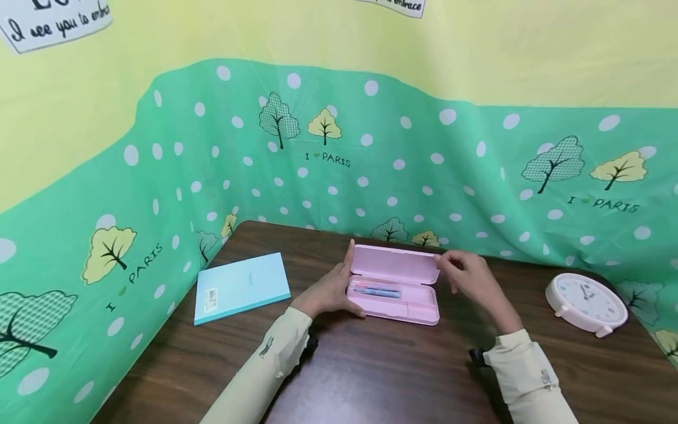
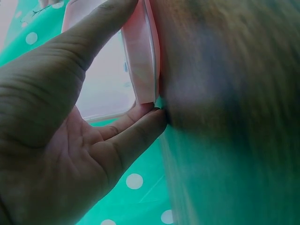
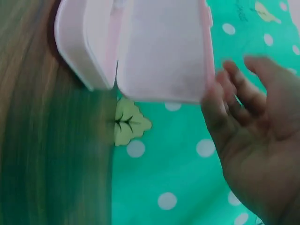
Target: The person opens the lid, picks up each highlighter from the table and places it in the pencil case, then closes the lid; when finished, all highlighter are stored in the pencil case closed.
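Note:
A pink pencil case [image 1: 392, 315] lies on the dark wooden table with its lid [image 1: 394, 263] raised at the back. Inside, several pens [image 1: 378, 291] fill the long upper compartment. My left hand [image 1: 333, 291] grips the case's left end, thumb at the front edge and fingers reaching up beside the lid. In the left wrist view, thumb and fingers [image 2: 136, 136] span that end. At the lid's upper right corner is my right hand [image 1: 468, 277]. In the right wrist view, one finger of it touches that corner, while the other fingers [image 3: 246, 89] stand off the lid, slightly bent.
A light-blue notebook [image 1: 243, 285] with a barcode label lies on the left of the table [image 1: 360, 371]. To the right is a round white clock [image 1: 587, 301], face up. A green and yellow printed curtain [image 1: 328, 194] hangs behind the table and along its left side.

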